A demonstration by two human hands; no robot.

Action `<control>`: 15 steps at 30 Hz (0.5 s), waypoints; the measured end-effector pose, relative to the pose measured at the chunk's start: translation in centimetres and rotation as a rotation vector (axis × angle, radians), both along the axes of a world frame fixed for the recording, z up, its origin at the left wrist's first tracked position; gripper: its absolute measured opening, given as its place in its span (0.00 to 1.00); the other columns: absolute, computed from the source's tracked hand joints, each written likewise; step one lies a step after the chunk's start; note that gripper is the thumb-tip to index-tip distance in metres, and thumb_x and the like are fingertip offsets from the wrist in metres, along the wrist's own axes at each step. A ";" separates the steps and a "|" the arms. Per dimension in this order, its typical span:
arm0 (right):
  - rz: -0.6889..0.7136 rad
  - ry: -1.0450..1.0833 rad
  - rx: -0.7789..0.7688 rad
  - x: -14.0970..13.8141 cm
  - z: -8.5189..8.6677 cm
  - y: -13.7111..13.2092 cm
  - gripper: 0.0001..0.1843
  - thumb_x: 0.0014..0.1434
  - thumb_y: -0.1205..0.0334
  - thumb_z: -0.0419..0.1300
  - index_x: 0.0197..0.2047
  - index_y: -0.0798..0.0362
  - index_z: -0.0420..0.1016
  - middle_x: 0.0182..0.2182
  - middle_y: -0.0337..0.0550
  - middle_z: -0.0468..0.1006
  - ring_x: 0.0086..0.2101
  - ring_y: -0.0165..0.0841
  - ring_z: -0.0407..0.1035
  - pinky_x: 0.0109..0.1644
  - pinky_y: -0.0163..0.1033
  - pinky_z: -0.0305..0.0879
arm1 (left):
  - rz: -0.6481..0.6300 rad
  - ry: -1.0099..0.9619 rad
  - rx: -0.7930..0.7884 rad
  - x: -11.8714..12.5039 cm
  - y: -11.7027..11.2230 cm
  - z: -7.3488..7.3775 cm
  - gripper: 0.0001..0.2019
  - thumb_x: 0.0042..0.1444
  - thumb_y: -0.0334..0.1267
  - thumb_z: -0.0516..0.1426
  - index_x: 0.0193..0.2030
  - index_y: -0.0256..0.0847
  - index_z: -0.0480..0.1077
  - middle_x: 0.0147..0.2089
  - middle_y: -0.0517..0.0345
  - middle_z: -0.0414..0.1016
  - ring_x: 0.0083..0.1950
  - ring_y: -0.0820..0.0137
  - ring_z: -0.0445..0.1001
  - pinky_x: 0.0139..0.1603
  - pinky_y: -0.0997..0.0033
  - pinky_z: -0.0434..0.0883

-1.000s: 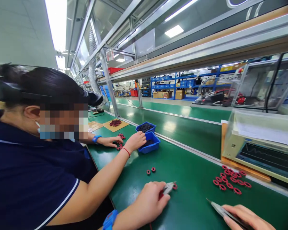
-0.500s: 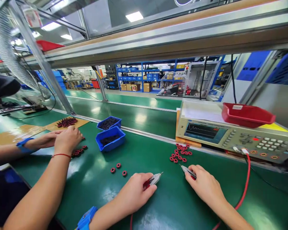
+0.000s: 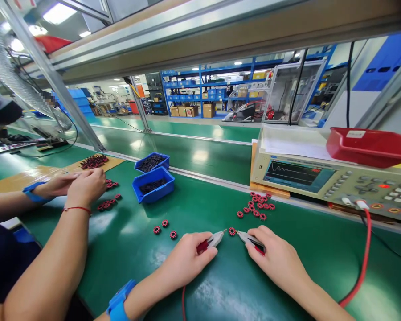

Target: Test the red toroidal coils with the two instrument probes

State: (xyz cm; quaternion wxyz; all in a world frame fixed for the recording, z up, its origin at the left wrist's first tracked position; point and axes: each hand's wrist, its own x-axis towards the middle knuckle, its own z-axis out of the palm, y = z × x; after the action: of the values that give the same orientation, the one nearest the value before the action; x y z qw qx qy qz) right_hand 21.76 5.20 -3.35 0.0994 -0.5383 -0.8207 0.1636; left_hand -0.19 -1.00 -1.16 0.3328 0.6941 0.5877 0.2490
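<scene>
My left hand (image 3: pixel 187 258) is closed around a test probe (image 3: pixel 214 240) with a red grip and a silver tip. My right hand (image 3: pixel 276 256) is closed on a second probe (image 3: pixel 250 239). Both tips point inward at a small red ring coil (image 3: pixel 232 231) lying on the green mat (image 3: pixel 200 276) between them. A pile of several red coils (image 3: pixel 257 207) lies just beyond, in front of the measuring instrument (image 3: pixel 334 178). Three more coils (image 3: pixel 163 228) lie left of my left hand.
A co-worker's two hands (image 3: pixel 80 185) handle red coils at the left. Two blue bins (image 3: pixel 153 176) of dark parts stand behind. A red tray (image 3: pixel 370 145) sits on the instrument. A red lead (image 3: pixel 362 267) curves over the mat at right.
The view swung from the co-worker at left to the bench ahead. My hands moved closer together, and a single coil now lies between the two probe tips.
</scene>
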 end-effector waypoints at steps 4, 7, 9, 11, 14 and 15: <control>0.027 -0.001 -0.020 -0.2 0.2 -0.6 0.12 0.59 0.57 0.47 0.41 0.44 0.69 0.37 0.36 0.71 0.32 0.33 0.69 0.32 0.38 0.59 | -0.003 0.077 0.053 0.4 -0.2 0.2 0.08 0.59 0.37 0.50 0.36 0.40 0.69 0.30 0.62 0.68 0.31 0.72 0.65 0.32 0.75 0.59; 0.041 -0.001 -0.021 -0.2 0.2 -0.9 0.12 0.59 0.57 0.46 0.41 0.44 0.69 0.36 0.36 0.70 0.32 0.33 0.69 0.33 0.38 0.60 | -0.011 0.158 0.092 0.8 -0.4 0.4 0.07 0.59 0.37 0.50 0.38 0.41 0.68 0.32 0.60 0.70 0.33 0.70 0.67 0.34 0.73 0.61; 0.046 -0.007 -0.019 -0.3 0.2 -1.0 0.12 0.59 0.57 0.46 0.41 0.44 0.69 0.36 0.36 0.70 0.33 0.34 0.69 0.33 0.39 0.60 | -0.026 0.214 0.109 0.9 -0.5 0.3 0.08 0.59 0.37 0.50 0.41 0.42 0.68 0.34 0.59 0.70 0.35 0.68 0.67 0.36 0.72 0.63; 0.051 -0.010 -0.022 -0.3 0.2 -1.0 0.12 0.59 0.57 0.46 0.41 0.44 0.69 0.36 0.36 0.70 0.33 0.34 0.69 0.34 0.39 0.61 | -0.028 0.265 0.114 1.0 -0.6 0.1 0.09 0.60 0.37 0.49 0.45 0.42 0.67 0.35 0.58 0.70 0.37 0.67 0.68 0.38 0.71 0.64; 0.052 -0.013 -0.022 -0.3 0.3 -1.2 0.12 0.59 0.57 0.46 0.41 0.44 0.69 0.37 0.37 0.70 0.33 0.34 0.69 0.34 0.39 0.61 | -0.022 0.317 0.112 1.2 -0.8 -0.2 0.11 0.60 0.38 0.48 0.48 0.43 0.65 0.36 0.57 0.70 0.37 0.67 0.68 0.38 0.69 0.65; 0.052 -0.014 -0.020 -0.3 0.4 -1.2 0.12 0.59 0.57 0.46 0.41 0.44 0.69 0.37 0.37 0.70 0.33 0.34 0.69 0.34 0.39 0.61 | -0.021 0.328 0.112 1.2 -0.9 -0.2 0.11 0.61 0.38 0.48 0.48 0.43 0.65 0.36 0.57 0.70 0.36 0.67 0.68 0.38 0.69 0.65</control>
State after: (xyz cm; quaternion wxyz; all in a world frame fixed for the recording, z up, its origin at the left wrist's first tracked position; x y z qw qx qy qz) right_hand 21.50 4.02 -2.99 0.0840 -0.5191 -0.8333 0.1704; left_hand 1.00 -1.86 -1.40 0.1959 0.7491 0.6119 0.1614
